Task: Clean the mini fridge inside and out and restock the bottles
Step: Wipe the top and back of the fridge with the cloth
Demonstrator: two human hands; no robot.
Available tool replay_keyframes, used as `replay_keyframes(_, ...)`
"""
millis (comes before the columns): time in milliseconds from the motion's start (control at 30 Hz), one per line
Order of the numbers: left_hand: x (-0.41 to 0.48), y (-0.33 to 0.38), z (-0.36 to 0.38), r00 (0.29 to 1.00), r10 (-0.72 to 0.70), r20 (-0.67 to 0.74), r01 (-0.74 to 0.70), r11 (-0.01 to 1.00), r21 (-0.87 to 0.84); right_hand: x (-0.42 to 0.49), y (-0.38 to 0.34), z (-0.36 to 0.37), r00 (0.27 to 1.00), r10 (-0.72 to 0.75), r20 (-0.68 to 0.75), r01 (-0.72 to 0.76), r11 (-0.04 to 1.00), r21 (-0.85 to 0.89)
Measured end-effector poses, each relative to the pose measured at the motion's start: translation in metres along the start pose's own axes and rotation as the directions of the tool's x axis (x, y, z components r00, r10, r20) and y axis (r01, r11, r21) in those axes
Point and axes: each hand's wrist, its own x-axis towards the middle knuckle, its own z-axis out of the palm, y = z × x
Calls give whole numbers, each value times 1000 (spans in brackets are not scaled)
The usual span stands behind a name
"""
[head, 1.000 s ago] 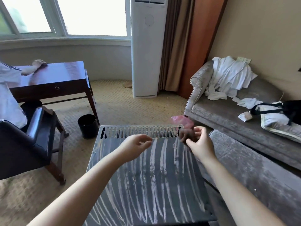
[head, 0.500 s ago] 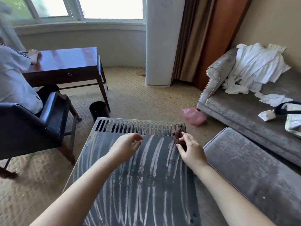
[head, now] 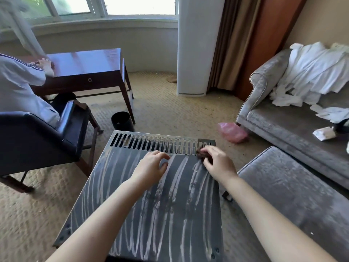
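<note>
Right hand (head: pixel 217 163) tight around dark rag (head: pixel 200 155) at fridge vents (head: pixel 151 144), left hand (head: pixel 150 168) loose alongside; pink bag (head: pixel 232 132) beyond.

The right hand (head: pixel 217 164) covers most of the dark cloth (head: pixel 200 154) that it grips; only a small wad shows at the fingertips. Of the mini fridge (head: pixel 151 214) only 1 streaked panel is seen, and its other sides are hidden below. It cannot be told whether the left hand (head: pixel 151 167) touches this panel. The seated person (head: pixel 18 87) is cut by the left edge, the sofa (head: pixel 283 133) by the right edge.
</note>
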Motion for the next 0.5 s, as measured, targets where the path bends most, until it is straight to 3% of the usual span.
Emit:
replay_keyframes(167, 0, 3, 4, 1000, 24, 18, -24, 999, 23, -56, 9, 5, 994, -107, -1, 107, 994, 4)
replay_keyframes(367, -20, 2, -6, 999, 37, -14, -38, 999, -29, 46, 12, 10, 986, 158, -55, -158, 987, 8)
replay_keyframes(500, -41, -14, -17, 999, 24, -28, -25, 1000, -12, 41, 4, 14, 990, 122, -77, -125, 992, -30)
